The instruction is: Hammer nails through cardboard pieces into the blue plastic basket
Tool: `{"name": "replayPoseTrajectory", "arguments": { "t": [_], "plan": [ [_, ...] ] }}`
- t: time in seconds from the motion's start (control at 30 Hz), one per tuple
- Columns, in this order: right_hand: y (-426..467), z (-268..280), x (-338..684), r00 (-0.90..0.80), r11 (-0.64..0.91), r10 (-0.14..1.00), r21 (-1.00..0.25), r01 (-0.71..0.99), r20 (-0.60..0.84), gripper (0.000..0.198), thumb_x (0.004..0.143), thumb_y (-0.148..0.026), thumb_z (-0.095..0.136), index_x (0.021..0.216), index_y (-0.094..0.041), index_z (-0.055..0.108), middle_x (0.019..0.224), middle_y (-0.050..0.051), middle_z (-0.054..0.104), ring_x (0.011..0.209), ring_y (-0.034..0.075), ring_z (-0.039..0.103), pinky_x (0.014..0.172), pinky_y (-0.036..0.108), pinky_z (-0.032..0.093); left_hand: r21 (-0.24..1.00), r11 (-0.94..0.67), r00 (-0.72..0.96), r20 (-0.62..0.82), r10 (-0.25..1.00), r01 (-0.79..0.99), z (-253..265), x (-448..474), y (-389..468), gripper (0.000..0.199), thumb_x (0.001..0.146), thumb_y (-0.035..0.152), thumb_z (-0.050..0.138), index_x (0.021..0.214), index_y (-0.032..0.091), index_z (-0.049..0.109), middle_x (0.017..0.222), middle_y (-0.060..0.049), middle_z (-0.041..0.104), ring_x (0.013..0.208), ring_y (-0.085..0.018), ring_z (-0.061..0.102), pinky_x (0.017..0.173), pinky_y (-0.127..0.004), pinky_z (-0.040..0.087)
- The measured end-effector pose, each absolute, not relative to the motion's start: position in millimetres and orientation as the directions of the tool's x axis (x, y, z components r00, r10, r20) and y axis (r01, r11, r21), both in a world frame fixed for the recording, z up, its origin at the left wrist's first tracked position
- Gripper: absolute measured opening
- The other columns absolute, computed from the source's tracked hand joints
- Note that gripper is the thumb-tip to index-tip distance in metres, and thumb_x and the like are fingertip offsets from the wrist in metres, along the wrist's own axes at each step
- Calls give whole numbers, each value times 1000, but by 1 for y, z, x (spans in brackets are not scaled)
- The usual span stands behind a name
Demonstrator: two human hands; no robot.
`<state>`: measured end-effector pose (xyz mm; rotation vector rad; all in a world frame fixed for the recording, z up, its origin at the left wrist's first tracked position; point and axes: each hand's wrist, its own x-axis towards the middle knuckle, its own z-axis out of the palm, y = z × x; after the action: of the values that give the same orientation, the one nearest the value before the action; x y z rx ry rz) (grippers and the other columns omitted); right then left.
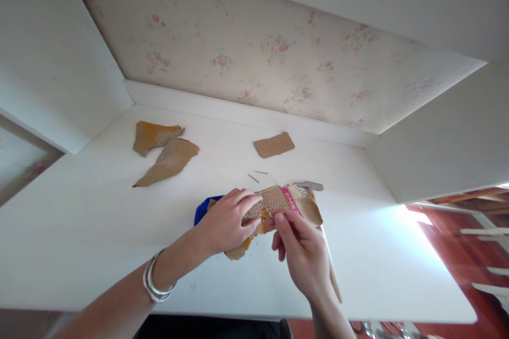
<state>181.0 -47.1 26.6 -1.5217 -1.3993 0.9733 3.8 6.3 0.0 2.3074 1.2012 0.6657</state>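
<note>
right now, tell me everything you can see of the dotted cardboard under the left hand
The dotted cardboard is tan and peppered with small dark dots, perhaps holes, with golden-yellow patches toward its near side. A pink patterned strip runs along its right side; whether it is part of it is unclear. It lies over the white table, with other brown pieces around it. The left hand rests on its left part; the right hand is pinched at that near side, contact unclear.

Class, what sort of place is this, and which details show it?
Probably a room at home: pink-flowered cream wallpaper behind a smooth white tabletop, with reddish-brown, wood-like flooring beyond its edge.
</note>
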Motion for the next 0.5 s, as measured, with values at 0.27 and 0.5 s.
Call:
{"name": "replayPoseTrajectory", "arguments": {
  "t": [0.27, 0.5],
  "plan": [
    [-21, 13, 175, -66, 118, 993, -820, 560, 98, 29, 99, -37, 48, 87, -21, 70, 67, 1, 67, 57, 14, 60, 57, 24, 46, 563, -512, 492, 204, 847, 648, 0, 9, 1, 37, 88, 20, 57, 124, 17, 55, 113, -7, 62, 106, -25, 55, 96, -42, 46],
    [-20, 14, 173, -101, 132, 991, -789, 600, 88, 28, 99, -34, 46, 87, -22, 69, 66, -1, 66, 54, 13, 57, 55, 23, 43, 575, -506, 498, 189, 846, 642, 2, 9, 2, 33, 89, 19, 53, 122, 17, 55, 110, -7, 62, 103, -25, 55, 95, -42, 46]
  ]
}}
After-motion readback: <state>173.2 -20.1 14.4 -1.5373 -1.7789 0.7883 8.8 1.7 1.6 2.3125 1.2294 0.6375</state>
